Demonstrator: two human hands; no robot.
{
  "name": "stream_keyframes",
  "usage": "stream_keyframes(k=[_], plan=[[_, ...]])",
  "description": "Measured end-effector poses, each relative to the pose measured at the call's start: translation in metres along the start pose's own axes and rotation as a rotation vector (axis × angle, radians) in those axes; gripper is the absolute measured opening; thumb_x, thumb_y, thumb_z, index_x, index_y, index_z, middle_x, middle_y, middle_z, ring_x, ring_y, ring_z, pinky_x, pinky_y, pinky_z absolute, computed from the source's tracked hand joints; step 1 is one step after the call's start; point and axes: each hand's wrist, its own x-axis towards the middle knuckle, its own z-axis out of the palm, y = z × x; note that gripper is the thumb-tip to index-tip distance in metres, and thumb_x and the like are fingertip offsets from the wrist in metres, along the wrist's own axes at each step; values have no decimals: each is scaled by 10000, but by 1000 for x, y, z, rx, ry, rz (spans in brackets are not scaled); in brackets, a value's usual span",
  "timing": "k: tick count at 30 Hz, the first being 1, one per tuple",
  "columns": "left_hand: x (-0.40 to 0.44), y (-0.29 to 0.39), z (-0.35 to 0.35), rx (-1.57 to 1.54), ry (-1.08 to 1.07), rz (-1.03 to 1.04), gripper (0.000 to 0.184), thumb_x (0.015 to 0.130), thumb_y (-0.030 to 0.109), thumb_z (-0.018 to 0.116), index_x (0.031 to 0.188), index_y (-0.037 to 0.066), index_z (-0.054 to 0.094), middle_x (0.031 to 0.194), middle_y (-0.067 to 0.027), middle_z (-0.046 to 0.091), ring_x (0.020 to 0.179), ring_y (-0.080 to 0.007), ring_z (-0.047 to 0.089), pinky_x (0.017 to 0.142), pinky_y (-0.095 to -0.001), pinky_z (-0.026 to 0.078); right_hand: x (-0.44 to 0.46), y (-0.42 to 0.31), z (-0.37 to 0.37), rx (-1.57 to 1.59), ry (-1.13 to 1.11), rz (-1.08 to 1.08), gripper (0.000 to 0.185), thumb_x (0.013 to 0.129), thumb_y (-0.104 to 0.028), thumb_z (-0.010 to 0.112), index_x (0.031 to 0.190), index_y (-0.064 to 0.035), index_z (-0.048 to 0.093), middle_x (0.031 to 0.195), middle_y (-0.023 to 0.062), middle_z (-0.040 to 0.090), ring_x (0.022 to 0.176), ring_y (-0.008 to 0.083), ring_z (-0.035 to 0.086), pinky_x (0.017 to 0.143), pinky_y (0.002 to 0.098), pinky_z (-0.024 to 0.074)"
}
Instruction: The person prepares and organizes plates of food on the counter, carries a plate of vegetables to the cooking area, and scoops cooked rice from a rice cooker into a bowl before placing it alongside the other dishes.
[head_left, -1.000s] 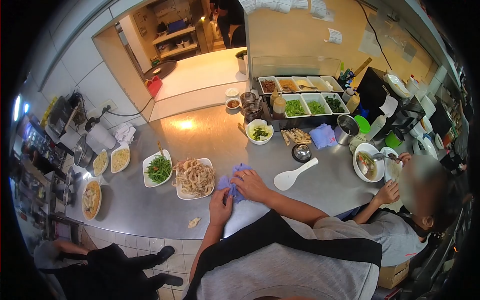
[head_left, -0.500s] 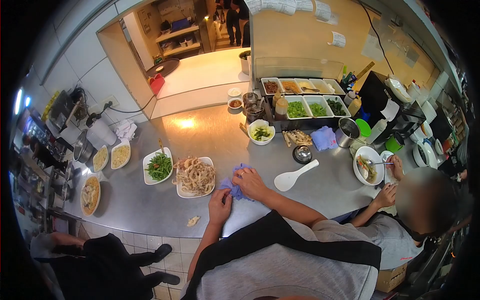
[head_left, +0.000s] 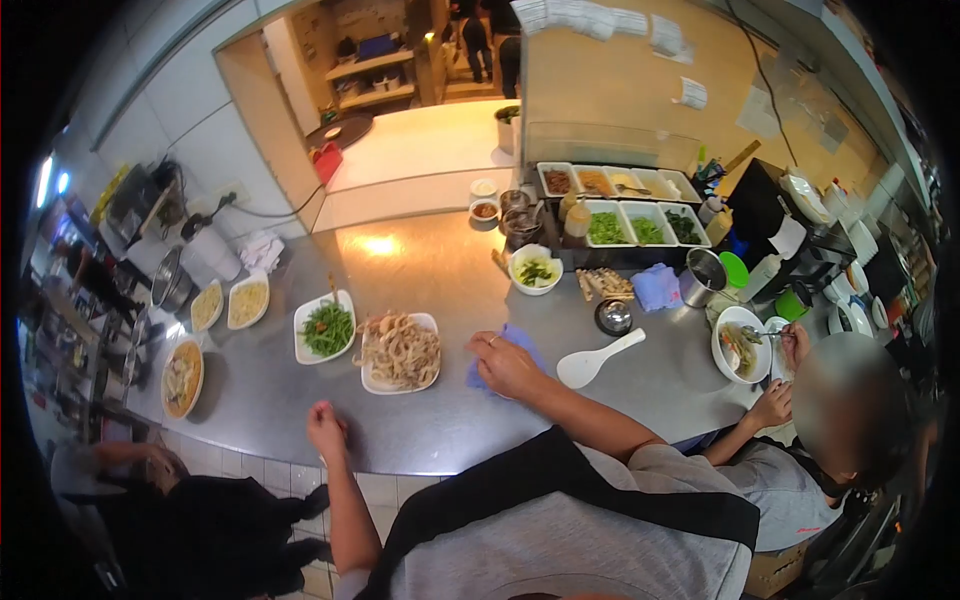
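My left hand (head_left: 327,432) is over the front edge of the steel counter, its fingers curled together; what they hold, if anything, cannot be made out. My right hand (head_left: 503,365) presses on a purple cloth (head_left: 524,340), fingers together, with the cloth partly hidden beneath it. Just left of the cloth is a square white dish heaped with pale fried pieces (head_left: 400,350). Farther left stands a white dish of green vegetables (head_left: 327,328). A white ladle-shaped spoon (head_left: 600,358) lies to the right of my right hand.
At the right, a person (head_left: 770,480) handles a bowl of food (head_left: 741,345). Another person in black (head_left: 220,530) is at the lower left beyond the counter edge. Trays of toppings (head_left: 625,205) stand at the back. An oval bowl (head_left: 183,377) sits at the far left.
My left hand has moved left, away from the cloth, toward the counter's front edge. The small pale scrap near that edge no longer shows. The cloth lies flatter under my right hand.
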Motion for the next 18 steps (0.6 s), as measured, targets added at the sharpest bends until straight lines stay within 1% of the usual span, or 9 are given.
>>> stream_keyframes(k=[1,2,3,4,6,7,10,13,18], plan=[[18,0,-6,-103,4,-39,108,894,158,577,917,54,594,653,-14,517,454,-79,448,398,-247,380,-4,-4,18,99,47,17,386,795,-75,558,1180,-55,569,1097,169,581,903,251,603,795,368,465],[24,23,1,-122,94,-52,118,905,142,552,965,42,569,659,-3,488,469,-79,427,402,-237,365,-6,-9,27,245,-63,194,453,825,-91,546,1271,-53,479,1140,169,558,865,230,615,743,348,484],[47,10,-2,-266,65,9,200,906,140,541,1067,22,526,657,5,476,497,-77,423,420,-231,359,-3,-8,34,386,-190,373,531,855,-107,533,1363,-51,390,1184,170,535,827,208,626,690,329,504],[59,16,1,-369,76,-17,305,906,129,528,1180,10,467,659,14,463,527,-72,420,442,-228,357,-4,-1,52,621,-207,487,553,880,-128,525,1393,-57,331,1233,155,500,799,195,625,671,311,508],[76,40,11,-280,146,-202,476,898,256,541,1308,51,412,970,-64,534,739,-146,504,590,-283,460,-6,4,74,961,-246,682,596,915,-147,507,1437,-71,230,1294,132,447,783,192,626,652,292,516],[88,43,12,-249,71,-268,519,894,313,532,1336,76,395,1143,-84,509,842,-184,519,662,-307,485,-1,-2,71,1065,-257,747,614,925,-144,498,1450,-79,187,1306,124,428,793,203,628,654,290,520],[108,53,19,-262,-142,-341,438,909,258,496,1290,45,454,1083,-98,582,794,-212,598,622,-318,506,6,-29,63,1212,-258,820,614,929,-134,496,1452,-84,177,1260,127,452,803,205,631,667,297,530],[110,60,23,-207,-220,-289,431,897,153,454,1309,28,443,1007,-125,618,705,-201,615,600,-290,524,18,-45,67,1239,-307,770,606,924,-110,483,1449,-88,181,1221,127,473,807,210,636,669,303,542],[116,65,44,-277,-304,-263,427,861,40,415,1284,-5,455,972,-150,623,706,-205,634,637,-295,563,33,-47,78,1219,-202,831,601,870,-39,492,1416,-67,240,1106,138,542,744,214,652,628,303,560]])
